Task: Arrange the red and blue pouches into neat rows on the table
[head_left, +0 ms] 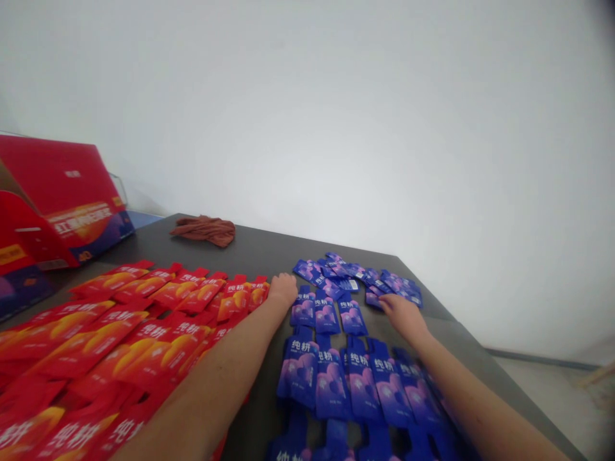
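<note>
My left hand (283, 288) rests on the dark table between the red pouches and the blue pouches, its fingers curled together. Their tips are hidden, so I cannot tell whether anything is under them. Close by on its right stands the end of a short row of blue pouches (325, 312). My right hand (403, 315) reaches to the loose heap of blue pouches (339, 272) at the back, thumb and fingers closed at the edge of one blue pouch (374, 298). Nearer to me, more blue pouches (360, 379) lie in overlapping rows.
Rows of overlapping red pouches (158, 349) cover the left of the table (269, 242). An open red and blue carton (72, 186) stands at the far left. A crumpled brown cloth (205, 229) lies near the back edge, before a white wall (307, 115).
</note>
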{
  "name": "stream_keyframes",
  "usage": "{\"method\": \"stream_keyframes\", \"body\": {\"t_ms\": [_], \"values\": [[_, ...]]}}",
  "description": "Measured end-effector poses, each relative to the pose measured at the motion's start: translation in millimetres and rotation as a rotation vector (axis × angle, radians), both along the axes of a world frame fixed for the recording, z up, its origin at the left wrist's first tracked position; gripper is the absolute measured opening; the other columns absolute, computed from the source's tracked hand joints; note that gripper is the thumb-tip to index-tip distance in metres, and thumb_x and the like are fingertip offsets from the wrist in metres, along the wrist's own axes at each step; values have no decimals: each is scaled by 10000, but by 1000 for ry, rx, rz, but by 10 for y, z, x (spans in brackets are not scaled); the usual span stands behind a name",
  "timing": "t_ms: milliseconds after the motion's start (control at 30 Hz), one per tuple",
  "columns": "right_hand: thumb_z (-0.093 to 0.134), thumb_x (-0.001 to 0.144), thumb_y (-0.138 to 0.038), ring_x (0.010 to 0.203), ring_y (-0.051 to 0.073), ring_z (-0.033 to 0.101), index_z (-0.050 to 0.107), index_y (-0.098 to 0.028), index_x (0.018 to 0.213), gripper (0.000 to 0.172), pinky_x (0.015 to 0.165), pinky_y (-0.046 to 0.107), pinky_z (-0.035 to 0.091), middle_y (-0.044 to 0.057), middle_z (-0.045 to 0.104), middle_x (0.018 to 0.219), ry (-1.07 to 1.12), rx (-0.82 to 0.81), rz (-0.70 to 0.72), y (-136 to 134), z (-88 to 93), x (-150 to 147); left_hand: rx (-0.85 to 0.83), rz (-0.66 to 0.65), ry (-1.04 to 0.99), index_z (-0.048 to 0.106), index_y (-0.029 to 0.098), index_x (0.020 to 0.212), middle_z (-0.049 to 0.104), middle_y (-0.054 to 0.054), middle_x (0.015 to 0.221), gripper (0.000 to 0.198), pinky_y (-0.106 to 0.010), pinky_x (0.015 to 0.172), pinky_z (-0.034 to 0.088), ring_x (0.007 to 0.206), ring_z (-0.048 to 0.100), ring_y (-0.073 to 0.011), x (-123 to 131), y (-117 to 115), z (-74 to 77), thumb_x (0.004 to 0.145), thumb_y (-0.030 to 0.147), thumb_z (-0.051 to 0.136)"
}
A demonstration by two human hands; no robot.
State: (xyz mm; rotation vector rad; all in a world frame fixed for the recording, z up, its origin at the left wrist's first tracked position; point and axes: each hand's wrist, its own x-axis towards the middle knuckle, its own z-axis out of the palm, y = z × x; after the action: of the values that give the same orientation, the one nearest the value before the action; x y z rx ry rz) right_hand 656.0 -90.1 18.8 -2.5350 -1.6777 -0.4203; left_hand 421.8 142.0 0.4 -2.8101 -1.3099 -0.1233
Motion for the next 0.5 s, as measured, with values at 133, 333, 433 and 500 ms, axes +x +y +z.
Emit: {"method": "stream_keyframes", "body": {"t_ms": [133, 333, 433, 500], "values": [[517, 948, -277, 1073, 167, 578, 614, -152, 1165, 269, 959, 354, 450, 79, 597, 1192, 13, -77, 42, 56, -64, 52, -12, 1, -3, 567, 138, 1140, 584, -94, 1161, 312, -432, 876, 499, 1036, 579, -217, 0, 6, 5, 903, 339, 544], [528, 951, -283, 1051, 181, 590, 564, -143, 1236, 320, 931, 387, 474, 94, 598, 1170, -25, -177, 26, 157, -138, 20, -18, -6, 3, 565, 139, 1146, 581, -95, 1168, 316, -435, 881, 496, 1044, 576, -219, -10, 4, 11, 903, 340, 543], [488, 967, -260, 924, 168, 632, 606, -136, 1165, 262, 845, 368, 510, 76, 650, 1009, -59, -196, -11, 140, -118, -26, -17, -9, 3, 565, 140, 1145, 581, -95, 1168, 315, -437, 882, 495, 1045, 575, -219, -16, -2, 21, 904, 341, 542], [463, 964, -212, 907, 171, 639, 622, -149, 1161, 261, 820, 341, 512, 82, 659, 1003, -74, -206, 15, 70, -97, -97, -20, -7, 2, 566, 140, 1143, 580, -95, 1170, 315, -438, 885, 492, 1048, 573, -220, -15, -4, 24, 903, 343, 542]]}}
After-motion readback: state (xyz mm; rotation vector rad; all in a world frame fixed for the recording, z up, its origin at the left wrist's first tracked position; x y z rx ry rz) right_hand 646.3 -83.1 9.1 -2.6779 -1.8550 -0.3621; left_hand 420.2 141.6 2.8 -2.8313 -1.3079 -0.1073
